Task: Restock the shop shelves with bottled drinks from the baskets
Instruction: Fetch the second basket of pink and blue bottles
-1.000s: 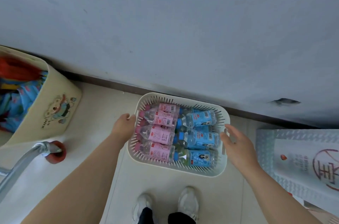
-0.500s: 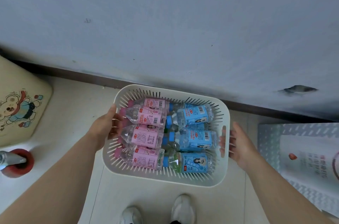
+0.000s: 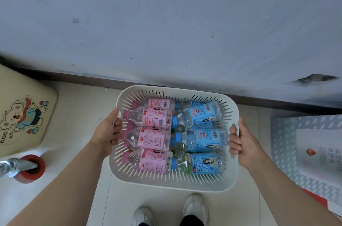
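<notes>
A white slotted plastic basket [image 3: 172,182] is held in front of me above the tiled floor, near the wall. Inside lie several small water bottles on their sides: pink-labelled bottles [image 3: 150,139] on the left, blue-labelled bottles [image 3: 203,137] on the right. My left hand [image 3: 107,132] grips the basket's left handle, fingers curled through the slot. My right hand [image 3: 242,142] grips the right handle the same way. My shoes show below the basket.
A cream bin with a bear picture [image 3: 24,120] stands at the left. Below it is a red caster wheel [image 3: 30,168] on a metal leg. A patterned box [image 3: 311,150] lies on the floor at the right. A dark skirting runs under the grey wall [image 3: 166,22].
Both hands closed on the basket's handles; the right went from open beside the rim to gripping it. The basket has come up closer to me and looks larger.
</notes>
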